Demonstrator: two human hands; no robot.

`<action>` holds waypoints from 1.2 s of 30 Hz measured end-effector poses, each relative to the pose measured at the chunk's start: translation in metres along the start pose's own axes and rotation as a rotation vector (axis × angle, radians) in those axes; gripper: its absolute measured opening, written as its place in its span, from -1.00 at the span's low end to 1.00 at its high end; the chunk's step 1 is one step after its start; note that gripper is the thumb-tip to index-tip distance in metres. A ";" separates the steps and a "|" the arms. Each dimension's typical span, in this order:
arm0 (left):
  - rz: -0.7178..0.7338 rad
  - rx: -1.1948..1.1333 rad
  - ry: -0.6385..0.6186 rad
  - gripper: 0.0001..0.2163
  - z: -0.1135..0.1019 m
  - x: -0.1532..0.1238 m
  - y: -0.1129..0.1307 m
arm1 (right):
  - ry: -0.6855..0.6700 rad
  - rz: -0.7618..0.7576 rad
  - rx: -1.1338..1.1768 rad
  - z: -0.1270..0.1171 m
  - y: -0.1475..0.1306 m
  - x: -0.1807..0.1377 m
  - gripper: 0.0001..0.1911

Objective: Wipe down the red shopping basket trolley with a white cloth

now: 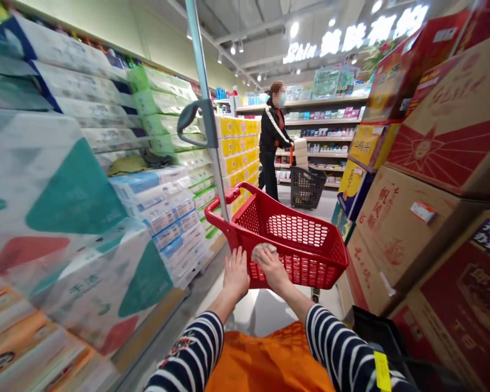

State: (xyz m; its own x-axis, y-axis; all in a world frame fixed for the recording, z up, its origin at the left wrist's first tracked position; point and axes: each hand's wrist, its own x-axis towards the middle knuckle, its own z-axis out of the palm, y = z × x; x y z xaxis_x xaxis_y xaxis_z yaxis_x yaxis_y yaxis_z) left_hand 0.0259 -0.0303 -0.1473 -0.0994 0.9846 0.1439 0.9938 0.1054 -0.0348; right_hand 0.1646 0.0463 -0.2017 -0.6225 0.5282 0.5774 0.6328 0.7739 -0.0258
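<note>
We stand in a shop aisle with a red basket (300, 269) on wheels just in front of us, its near wall at our hands. Our left hand (236, 273) lies flat against that near wall below the rim, fingers straight and close together, holding nothing. Our right hand (273, 268) is just beside it, its fingers curled over a pale cloth (263, 250) and pressing it onto the rim. A tall grey pole (207, 114) rises from the basket's near left corner and carries a dark grip (191, 121) on its side.

To our left, packs of tissue paper (85, 218) are stacked high; to our right, cardboard boxes (416, 218) stand in piles close to the basket. An orange apron (269, 359) shows at the bottom between our striped sleeves. Further down the aisle another person (271, 139) in a dark jacket stands by a dark basket (307, 188), well apart from us.
</note>
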 end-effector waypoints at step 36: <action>0.159 0.057 0.253 -0.35 -0.054 0.054 0.004 | 0.055 0.425 -0.053 -0.042 0.044 -0.011 -0.63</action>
State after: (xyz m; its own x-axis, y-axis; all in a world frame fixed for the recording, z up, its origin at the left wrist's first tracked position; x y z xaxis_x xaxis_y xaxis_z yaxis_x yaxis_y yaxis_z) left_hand 0.0270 0.0154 -0.0862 0.0796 0.9240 0.3739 0.9909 -0.0325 -0.1307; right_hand 0.2187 0.0594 -0.1748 -0.2767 0.7759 0.5670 0.8514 0.4715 -0.2298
